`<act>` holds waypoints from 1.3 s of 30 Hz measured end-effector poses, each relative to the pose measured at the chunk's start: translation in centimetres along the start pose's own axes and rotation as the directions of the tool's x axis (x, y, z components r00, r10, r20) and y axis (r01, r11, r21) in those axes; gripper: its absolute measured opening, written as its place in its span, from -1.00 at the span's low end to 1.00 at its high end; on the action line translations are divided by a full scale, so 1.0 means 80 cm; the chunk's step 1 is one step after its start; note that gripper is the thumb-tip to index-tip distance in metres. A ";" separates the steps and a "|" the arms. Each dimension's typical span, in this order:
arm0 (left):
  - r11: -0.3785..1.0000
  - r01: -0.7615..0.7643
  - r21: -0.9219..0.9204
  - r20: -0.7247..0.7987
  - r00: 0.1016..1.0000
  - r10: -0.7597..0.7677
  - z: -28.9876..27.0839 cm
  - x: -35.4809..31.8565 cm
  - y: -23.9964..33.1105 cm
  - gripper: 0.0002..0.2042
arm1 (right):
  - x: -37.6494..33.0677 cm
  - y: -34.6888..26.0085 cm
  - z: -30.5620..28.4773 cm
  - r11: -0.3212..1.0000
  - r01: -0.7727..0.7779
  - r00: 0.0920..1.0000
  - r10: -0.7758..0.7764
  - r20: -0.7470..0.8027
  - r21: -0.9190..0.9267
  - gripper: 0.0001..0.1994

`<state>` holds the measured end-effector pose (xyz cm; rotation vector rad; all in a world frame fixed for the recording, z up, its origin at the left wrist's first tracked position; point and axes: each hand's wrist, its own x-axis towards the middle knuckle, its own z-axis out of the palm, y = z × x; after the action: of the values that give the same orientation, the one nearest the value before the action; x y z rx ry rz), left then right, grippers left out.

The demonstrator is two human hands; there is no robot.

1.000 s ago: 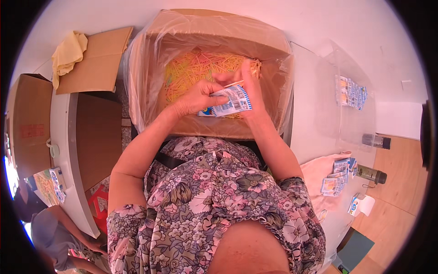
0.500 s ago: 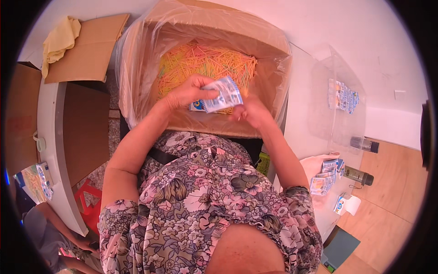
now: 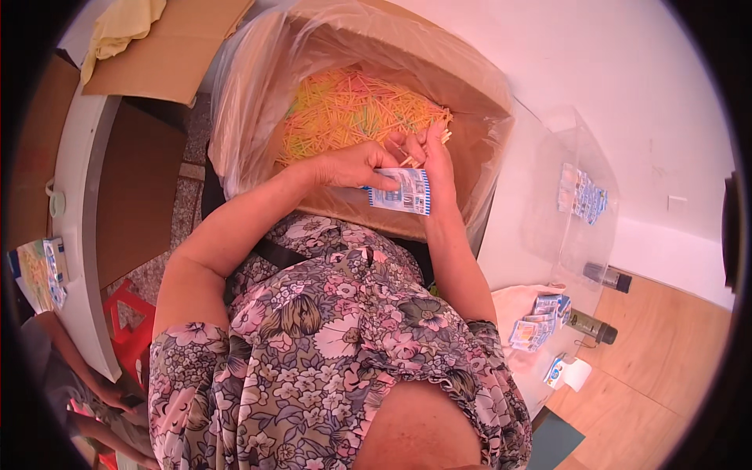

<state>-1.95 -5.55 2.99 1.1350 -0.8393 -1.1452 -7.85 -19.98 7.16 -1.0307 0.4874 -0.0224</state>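
A small blue-and-white packet (image 3: 401,190) is gripped by left hand (image 3: 352,166) and right hand (image 3: 431,160) fingers over the stick-filled box (image 3: 486,94), loading judged underway, steadiness needed

Small packet (image 3: 401,190): white and blue, printed. Sticks (image 3: 356,113) in box: yellow, orange, some green, mixed. Cardboard box (image 3: 470,78): brown, lined with clear plastic. Dress (image 3: 329,345): floral pattern, pink, white, olive on dark ground. Cloth (image 3: 121,23): pale yellow. Stool (image 3: 125,317): red. Worktop (image 3: 517,227): white. Packets (image 3: 581,192) in clear bin: blue-white.
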 end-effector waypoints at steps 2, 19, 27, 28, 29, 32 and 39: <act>0.999 -0.040 0.014 -0.031 0.999 0.041 -0.002 -0.001 -0.005 -0.83 | 0.000 0.005 0.003 0.996 -0.051 0.997 0.046 0.058 0.070 -0.58; 0.986 -0.147 -0.073 -0.295 0.948 0.119 0.000 0.001 0.000 -0.82 | 0.015 -0.021 -0.048 0.941 0.205 0.960 -0.247 -0.132 -0.269 -0.65; 0.988 0.006 -0.155 -0.419 0.905 -0.071 -0.008 0.003 -0.001 -0.79 | -0.023 -0.051 -0.036 0.878 0.115 0.974 -0.191 -0.121 -0.465 -0.67; 0.988 0.008 -0.154 -0.419 0.905 -0.073 -0.008 0.004 -0.004 -0.79 | -0.024 -0.052 -0.034 0.879 0.114 0.974 -0.190 -0.121 -0.463 -0.67; 0.991 -0.001 -0.131 -0.442 0.895 -0.057 -0.007 0.006 -0.005 -0.81 | -0.025 -0.052 -0.032 0.865 0.130 0.975 -0.200 -0.095 -0.484 -0.68; 0.991 -0.066 -0.115 -0.491 0.871 0.001 -0.005 0.006 -0.006 -0.86 | -0.023 -0.050 -0.027 0.866 0.150 0.978 -0.200 -0.056 -0.477 -0.68; 0.981 -0.160 -0.107 -0.543 0.836 0.077 -0.009 0.003 -0.001 -0.90 | -0.022 -0.068 -0.014 0.943 0.170 0.984 -0.150 0.091 -0.287 -0.69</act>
<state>-1.20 -5.61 2.74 1.1803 -0.3711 -0.7111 -8.79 -23.35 11.89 -1.3579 0.3487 -0.0607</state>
